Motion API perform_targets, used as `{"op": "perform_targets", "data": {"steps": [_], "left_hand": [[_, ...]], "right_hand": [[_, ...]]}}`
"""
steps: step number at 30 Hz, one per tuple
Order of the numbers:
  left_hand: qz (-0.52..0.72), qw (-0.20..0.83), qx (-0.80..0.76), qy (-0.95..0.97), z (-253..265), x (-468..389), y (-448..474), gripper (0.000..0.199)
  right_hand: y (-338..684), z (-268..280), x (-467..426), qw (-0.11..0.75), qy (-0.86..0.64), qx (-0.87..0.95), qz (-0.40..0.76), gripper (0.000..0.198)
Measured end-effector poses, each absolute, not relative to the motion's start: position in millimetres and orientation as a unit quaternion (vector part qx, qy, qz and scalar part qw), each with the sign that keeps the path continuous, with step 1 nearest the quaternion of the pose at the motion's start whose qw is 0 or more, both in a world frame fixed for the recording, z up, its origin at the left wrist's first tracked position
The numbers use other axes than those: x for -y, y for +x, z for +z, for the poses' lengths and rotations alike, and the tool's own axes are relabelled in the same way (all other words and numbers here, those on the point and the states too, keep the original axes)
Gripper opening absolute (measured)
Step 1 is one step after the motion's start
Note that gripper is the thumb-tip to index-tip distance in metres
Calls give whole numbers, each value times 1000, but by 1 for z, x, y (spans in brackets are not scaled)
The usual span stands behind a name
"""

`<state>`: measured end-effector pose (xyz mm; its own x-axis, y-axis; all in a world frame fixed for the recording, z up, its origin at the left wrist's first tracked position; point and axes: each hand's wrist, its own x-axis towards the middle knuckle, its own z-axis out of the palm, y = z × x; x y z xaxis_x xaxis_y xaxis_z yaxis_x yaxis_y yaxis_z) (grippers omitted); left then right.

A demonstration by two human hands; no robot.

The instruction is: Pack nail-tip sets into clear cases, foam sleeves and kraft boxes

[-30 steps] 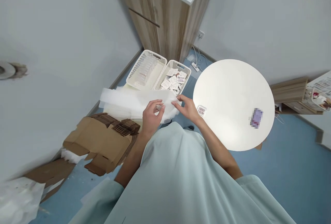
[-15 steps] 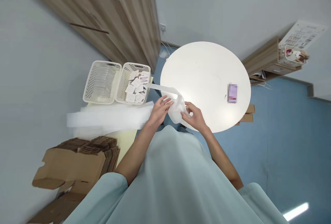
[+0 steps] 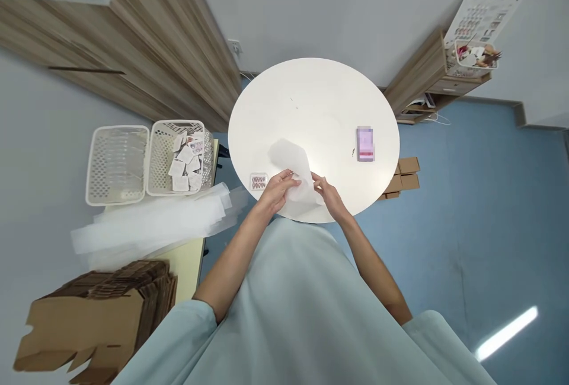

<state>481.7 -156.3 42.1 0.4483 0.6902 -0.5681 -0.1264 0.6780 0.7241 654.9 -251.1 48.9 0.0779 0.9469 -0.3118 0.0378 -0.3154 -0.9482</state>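
Observation:
A thin, translucent white foam sheet [image 3: 291, 156] is spread between my hands above the near edge of the round white table [image 3: 329, 88]. My left hand [image 3: 278, 190] pinches its left side, thumb over the sheet. On the other side my right hand [image 3: 328, 194] grips the right edge between thumb and fingers. Just left of my left hand, a small clear pack with rows of dark reddish pieces [image 3: 258, 181] lies on the table. Toward the table's right side rests a purple box [image 3: 365, 144], its face blurred.
Two white baskets stand at left: one with clear plastic trays [image 3: 127, 159], the other with white cards [image 3: 186, 162]. Nearer lie a stack of white sheets [image 3: 151, 225] and flattened cardboard boxes [image 3: 89, 320]. Brown boxes [image 3: 402, 177] sit right of the table, and a wooden cabinet [image 3: 155, 29] stands behind.
My view has turned, so the table sits further left. The sheet, bunched with a strip trailing left before, is now more spread out over the table. The small pack has come into sight.

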Motion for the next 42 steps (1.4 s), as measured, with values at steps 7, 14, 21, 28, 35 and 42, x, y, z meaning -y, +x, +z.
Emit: {"op": "perform_targets", "data": {"steps": [7, 14, 21, 28, 35, 42], "left_hand": [[238, 787, -451, 347, 46, 164, 496, 55], [271, 746, -462, 397, 49, 154, 495, 53], [339, 620, -500, 501, 32, 122, 470, 49], [355, 520, -547, 551, 5, 95, 443, 60], [254, 449, -605, 607, -26, 103, 427, 54], [62, 404, -662, 628, -54, 106, 412, 56]], "right_hand": [[655, 9, 235, 428, -580, 353, 597, 53], [653, 7, 221, 502, -567, 304, 579, 36], [671, 12, 199, 527, -585, 305, 536, 34], [693, 5, 190, 528, -629, 315, 476, 32], [683, -27, 200, 444, -691, 309, 479, 33], [670, -67, 188, 356, -727, 311, 497, 33]]}}
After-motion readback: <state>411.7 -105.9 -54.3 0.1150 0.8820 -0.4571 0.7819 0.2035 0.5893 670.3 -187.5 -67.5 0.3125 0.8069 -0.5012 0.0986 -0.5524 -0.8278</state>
